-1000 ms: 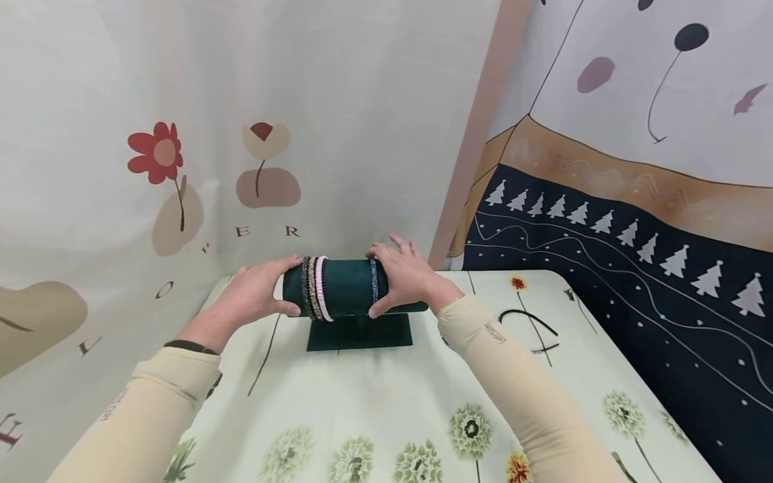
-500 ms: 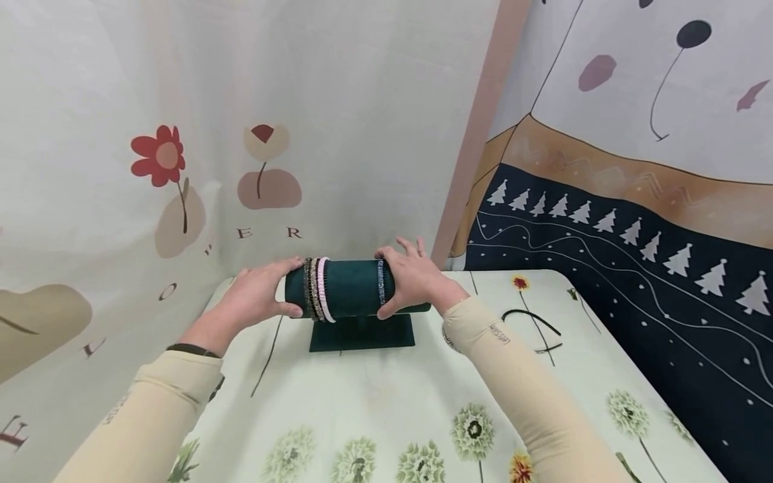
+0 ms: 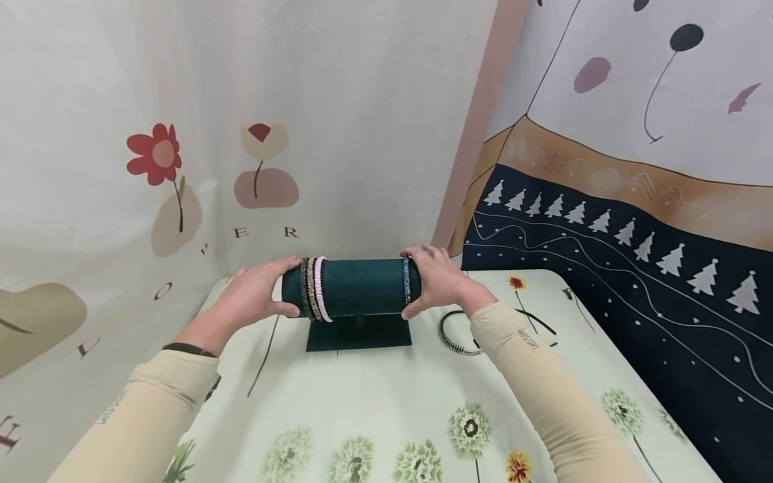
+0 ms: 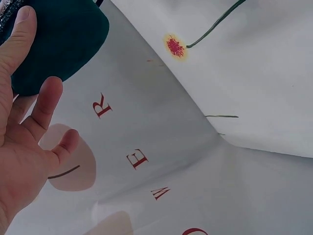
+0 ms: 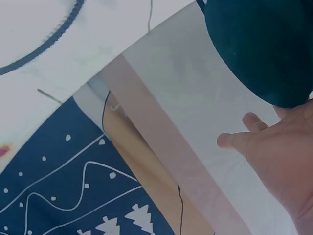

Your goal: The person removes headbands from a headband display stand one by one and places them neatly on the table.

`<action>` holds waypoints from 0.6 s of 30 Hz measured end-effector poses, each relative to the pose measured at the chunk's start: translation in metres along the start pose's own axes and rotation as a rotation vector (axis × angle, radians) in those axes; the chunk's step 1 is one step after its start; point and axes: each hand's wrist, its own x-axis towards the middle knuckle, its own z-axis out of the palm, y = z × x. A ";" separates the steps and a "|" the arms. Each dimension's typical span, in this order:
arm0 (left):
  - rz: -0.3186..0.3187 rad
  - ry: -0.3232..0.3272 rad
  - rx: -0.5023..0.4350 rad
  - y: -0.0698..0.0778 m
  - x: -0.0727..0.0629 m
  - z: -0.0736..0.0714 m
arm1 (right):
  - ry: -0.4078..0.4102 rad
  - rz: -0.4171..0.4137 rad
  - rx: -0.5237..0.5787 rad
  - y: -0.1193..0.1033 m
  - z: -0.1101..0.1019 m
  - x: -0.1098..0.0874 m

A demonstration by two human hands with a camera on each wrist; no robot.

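Observation:
A dark green cylindrical display stand (image 3: 365, 285) rises from a flat base on the table. My left hand (image 3: 249, 295) grips its left end, thumb in front and fingers over the top. Beside that hand, several headbands sit round the cylinder, dark and glittery ones plus a pink headband (image 3: 322, 288). At the right end, my right hand (image 3: 443, 280) holds a blue glittery headband (image 3: 407, 282) between thumb and fingers. In the right wrist view, the cylinder's round end face (image 5: 259, 54) shows above that hand.
A dark toothed headband (image 3: 449, 340) lies on the flower-printed table (image 3: 362, 402), right of the stand. A black headband (image 3: 537, 320) beyond it is partly hidden by my right sleeve. A pale printed curtain (image 3: 362, 134) hangs behind the table, and a dark blue tree-patterned cloth (image 3: 604, 268) hangs at right.
My right hand has slid the blue headband rightward along the cylinder to near its right end. My left hand has stayed on the left end. More of the toothed headband is uncovered.

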 end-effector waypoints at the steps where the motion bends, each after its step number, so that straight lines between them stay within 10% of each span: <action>1: 0.001 -0.003 -0.002 0.000 0.000 0.000 | -0.001 -0.004 -0.002 0.001 0.001 0.000; 18: 0.003 -0.002 -0.004 -0.001 0.000 0.000 | 0.009 0.041 -0.005 0.026 -0.010 -0.016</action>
